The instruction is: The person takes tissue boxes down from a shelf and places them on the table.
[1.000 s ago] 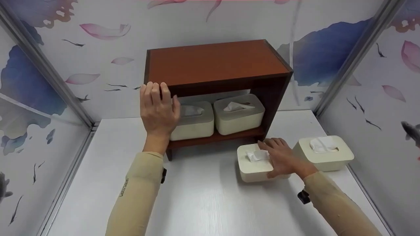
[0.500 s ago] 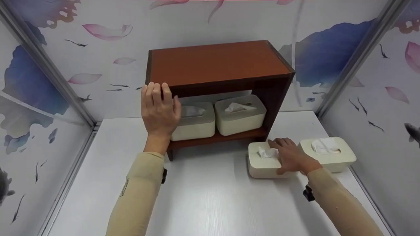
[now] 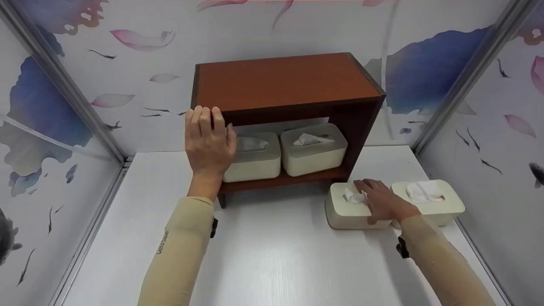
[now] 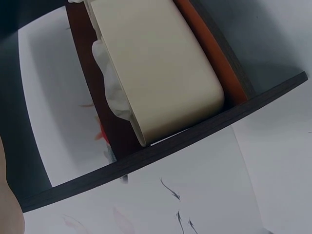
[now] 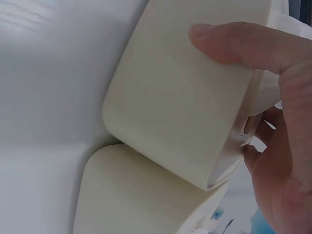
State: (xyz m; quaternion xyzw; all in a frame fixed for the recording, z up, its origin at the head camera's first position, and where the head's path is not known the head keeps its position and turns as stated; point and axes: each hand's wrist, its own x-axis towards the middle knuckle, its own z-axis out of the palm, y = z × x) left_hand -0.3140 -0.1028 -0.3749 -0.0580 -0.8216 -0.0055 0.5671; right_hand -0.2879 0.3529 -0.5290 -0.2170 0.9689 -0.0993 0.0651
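Note:
Across a cream tissue box [image 3: 340, 214] on the white table, my right hand [image 3: 384, 202] grips from above. In the right wrist view its thumb [image 5: 224, 44] lies on the long side, with other fingers at the far top edge. This box's end meets a second tissue box [image 5: 131, 195] standing to its right. My left hand [image 3: 210, 146] rests on the front left corner of a small brown wooden shelf [image 3: 289, 80], fingers extended up to its top edge. Inside the shelf sit two similar boxes, a left tissue box [image 3: 255, 168] and a right tissue box [image 3: 316, 161].
Patterned white panels [image 3: 263, 29] in metal frames enclose the table [image 3: 272, 255] at the back and both sides. A white tissue [image 3: 425, 191] shows in the far right box's opening. The shelf stands on short legs [image 3: 222, 199].
My right hand has slid the tissue box rightward along the table, up against the far right box. My left hand stays on the shelf corner. The whole view has shifted slightly.

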